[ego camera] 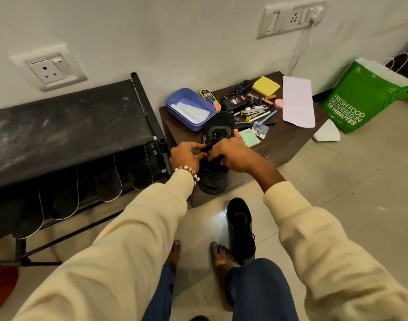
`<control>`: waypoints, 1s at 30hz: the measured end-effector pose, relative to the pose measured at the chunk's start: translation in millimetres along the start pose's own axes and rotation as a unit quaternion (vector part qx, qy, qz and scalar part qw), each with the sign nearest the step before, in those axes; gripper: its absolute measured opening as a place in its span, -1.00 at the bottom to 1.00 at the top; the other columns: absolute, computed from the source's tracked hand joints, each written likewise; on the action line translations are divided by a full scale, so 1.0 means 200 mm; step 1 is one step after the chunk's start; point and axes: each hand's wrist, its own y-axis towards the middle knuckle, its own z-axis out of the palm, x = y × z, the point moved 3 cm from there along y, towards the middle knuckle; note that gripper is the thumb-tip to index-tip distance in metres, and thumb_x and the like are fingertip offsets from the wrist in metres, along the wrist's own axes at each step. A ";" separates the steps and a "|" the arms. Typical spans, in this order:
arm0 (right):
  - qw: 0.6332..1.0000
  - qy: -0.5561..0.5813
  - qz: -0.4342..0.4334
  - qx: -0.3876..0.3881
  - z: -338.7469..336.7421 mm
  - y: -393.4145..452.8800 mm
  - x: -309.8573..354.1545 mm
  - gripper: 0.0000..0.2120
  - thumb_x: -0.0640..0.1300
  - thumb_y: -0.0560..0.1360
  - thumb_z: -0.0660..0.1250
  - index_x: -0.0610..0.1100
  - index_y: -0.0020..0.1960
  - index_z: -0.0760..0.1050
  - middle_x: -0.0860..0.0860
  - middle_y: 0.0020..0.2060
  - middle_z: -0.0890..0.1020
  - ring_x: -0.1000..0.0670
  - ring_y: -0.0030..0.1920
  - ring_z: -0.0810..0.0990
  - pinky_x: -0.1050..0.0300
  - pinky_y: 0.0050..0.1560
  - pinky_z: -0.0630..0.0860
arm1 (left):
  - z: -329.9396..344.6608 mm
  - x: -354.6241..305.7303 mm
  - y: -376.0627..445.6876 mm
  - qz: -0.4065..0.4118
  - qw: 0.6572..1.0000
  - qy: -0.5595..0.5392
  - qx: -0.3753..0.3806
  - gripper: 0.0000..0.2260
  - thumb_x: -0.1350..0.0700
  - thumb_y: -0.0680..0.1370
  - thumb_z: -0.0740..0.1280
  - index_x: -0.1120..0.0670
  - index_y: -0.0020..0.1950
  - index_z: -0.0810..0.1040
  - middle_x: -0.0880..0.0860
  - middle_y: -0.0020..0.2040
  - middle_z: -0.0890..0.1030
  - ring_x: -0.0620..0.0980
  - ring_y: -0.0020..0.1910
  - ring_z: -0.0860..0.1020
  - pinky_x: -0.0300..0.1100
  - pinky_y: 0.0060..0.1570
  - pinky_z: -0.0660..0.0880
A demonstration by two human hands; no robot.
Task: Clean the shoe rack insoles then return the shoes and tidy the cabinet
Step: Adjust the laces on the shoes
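A black laced shoe (218, 129) rests on the front corner of a low brown cabinet (281, 142), its heel hanging over the edge. My left hand (186, 154) and my right hand (233, 151) both grip this shoe around its opening and laces, fingers pinched together. Its mate, a second black shoe (241, 230), lies on the tiled floor beside my bare feet. To the left stands a black fabric shoe rack (66, 121) with a dusty top. Several dark insoles (108, 184) hang in a row over its lower shelf.
The cabinet top holds a blue box (190, 108), a remote (236, 90), polish tins, yellow sticky notes (266, 85), pens and a pink paper (297, 101). A green paper bag (365, 96) stands at the right by the wall. A white paper lies on the floor.
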 end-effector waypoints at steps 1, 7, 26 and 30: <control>0.989 0.117 0.032 -0.086 -0.03 -0.04 -0.04 -0.65 -0.32 0.44 0.34 0.01 0.12 0.61 0.03 0.14 0.61 -0.03 0.24 0.49 -0.17 0.42 0.20 | 0.00 0.00 0.00 -0.003 1.000 -0.006 0.002 -0.72 0.17 0.41 0.51 0.00 0.10 0.68 0.08 0.00 0.70 0.05 0.05 0.62 -0.09 0.23 0.49; 0.845 0.377 0.274 -0.261 0.07 -0.17 -0.15 -0.64 -0.15 0.39 0.50 -0.13 0.17 0.59 -0.05 0.05 0.64 0.04 -0.04 0.58 0.19 0.00 0.50 | 0.01 -0.01 -0.01 -0.008 1.000 -0.001 0.009 -0.73 0.12 0.40 0.52 -0.05 0.09 0.68 0.06 -0.03 0.69 0.07 0.09 0.58 -0.04 0.21 0.49; 0.974 -0.022 0.171 -0.150 0.13 0.04 0.07 -0.80 -0.22 0.49 0.33 -0.19 0.12 0.52 -0.17 0.04 0.54 -0.19 0.03 0.56 -0.02 -0.04 0.54 | 0.02 -0.02 -0.05 0.002 0.999 0.039 -0.016 -0.76 0.07 0.45 0.48 -0.02 0.12 0.65 0.04 -0.01 0.68 0.04 0.07 0.59 -0.15 0.12 0.47; 0.947 0.027 0.226 -0.225 0.16 0.01 -0.01 -0.85 -0.20 0.48 0.32 -0.16 0.05 0.53 -0.11 0.04 0.48 -0.13 0.04 0.49 0.07 -0.13 0.44 | 0.01 -0.02 -0.04 -0.019 0.999 0.049 -0.008 -0.75 0.03 0.44 0.49 0.02 0.10 0.66 0.07 0.00 0.67 0.08 0.06 0.59 -0.18 0.03 0.45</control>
